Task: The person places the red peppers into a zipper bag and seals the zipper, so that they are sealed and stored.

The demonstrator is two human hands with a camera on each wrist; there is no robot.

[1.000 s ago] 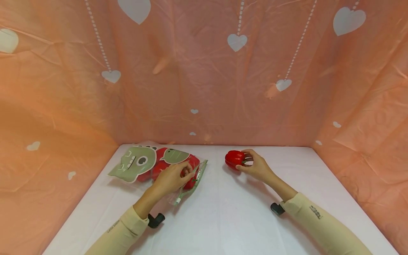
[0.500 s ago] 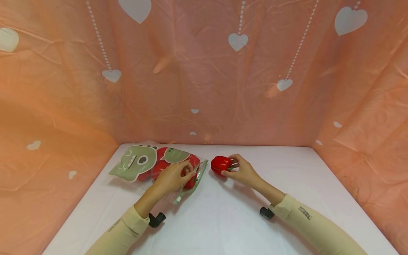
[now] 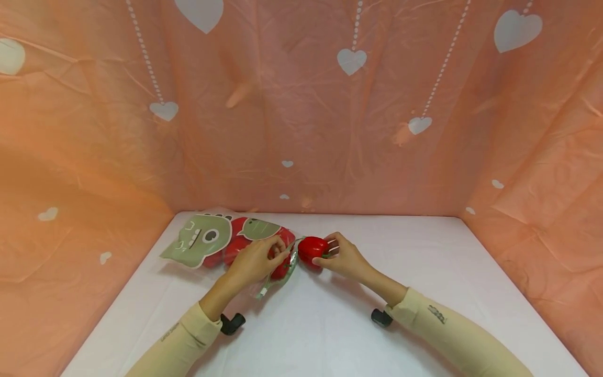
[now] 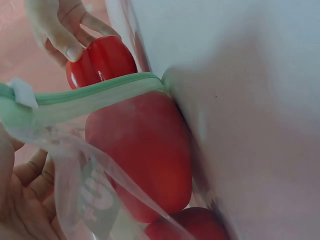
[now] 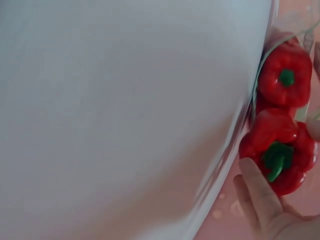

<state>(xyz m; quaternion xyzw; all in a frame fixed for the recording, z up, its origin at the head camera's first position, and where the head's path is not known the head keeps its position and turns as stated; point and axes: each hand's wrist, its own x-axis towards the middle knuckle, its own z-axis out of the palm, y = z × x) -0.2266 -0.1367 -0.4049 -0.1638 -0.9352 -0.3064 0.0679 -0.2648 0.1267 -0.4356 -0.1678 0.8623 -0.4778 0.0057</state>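
Note:
In the head view a clear zip bag (image 3: 200, 243) with a green dinosaur print lies at the back left, red bell peppers inside it. My left hand (image 3: 254, 264) pinches the upper layer by the mouth, holding it raised. My right hand (image 3: 347, 260) grips a red bell pepper (image 3: 311, 249) by its stem end, blunt end at the bag's opening. In the left wrist view, this pepper (image 4: 112, 57) is just outside the green zip edge (image 4: 100, 91), in front of a bagged pepper (image 4: 145, 150). The right wrist view shows fingers around the pepper's (image 5: 272, 127) green-stemmed end.
A white cloth covers the table (image 3: 320, 324). Orange curtains with white hearts (image 3: 311, 131) enclose the back and both sides. The bag's white zip slider (image 3: 264, 291) sits at its near corner. Dark wrist-camera mounts (image 3: 380, 317) stick out below both sleeves.
My right hand has carried the pepper left and slightly nearer, from the table's right-middle to the bag's mouth. The left hand has stayed in place, holding the bag.

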